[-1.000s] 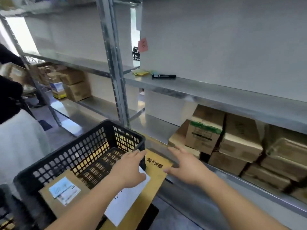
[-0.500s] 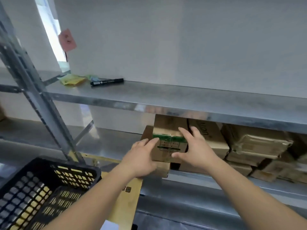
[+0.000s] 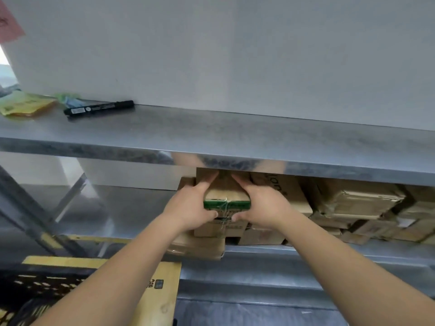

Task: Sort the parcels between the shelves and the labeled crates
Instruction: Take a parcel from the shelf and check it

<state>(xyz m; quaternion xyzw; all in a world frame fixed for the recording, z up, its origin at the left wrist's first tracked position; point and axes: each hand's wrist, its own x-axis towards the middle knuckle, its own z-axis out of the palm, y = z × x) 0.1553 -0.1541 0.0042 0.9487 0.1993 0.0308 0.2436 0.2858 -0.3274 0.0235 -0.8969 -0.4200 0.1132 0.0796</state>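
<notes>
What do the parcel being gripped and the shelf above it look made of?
The brown box with green tape: matte corrugated cardboard, judging by its dull brown faces and folded flaps. The grey upper shelf: likely galvanised steel, mottled, with a semi-glossy front edge showing reflections.

Fingers of both hands vanish under the upper shelf lip, tips unseen. Past them, the green-banded box has its rear hidden. Below the fingers, its printed text blurs. Down left, the black crate is cut off by the frame.
</notes>
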